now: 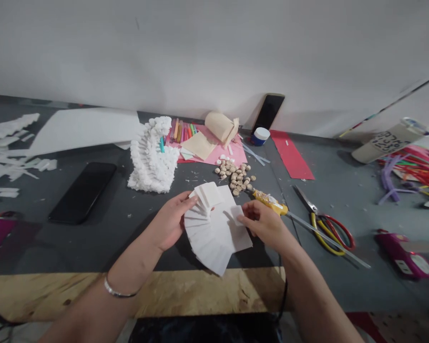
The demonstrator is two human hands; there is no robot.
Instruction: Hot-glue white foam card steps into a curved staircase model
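My left hand (174,216) grips the upper left edge of a white paper craft piece (214,233), whose overlapping strips fan out in a curve. Between the thumb and fingers of my right hand (262,221) is a small white paper piece (237,215), held over the right part of the craft. A yellow glue gun (270,202) lies just beyond my right hand, a clear glue stick (329,239) running out of its back. Behind the craft sits a heap of small beige round pieces (239,178).
A fluffy white model (153,159) stands at the back left, near a black phone (84,193). Paper scraps (9,157) lie far left. On the right are scissors (325,224), a magenta box (407,255) and a leaning cup (386,143). Another phone (268,113) leans on the wall behind a small jar (260,136).
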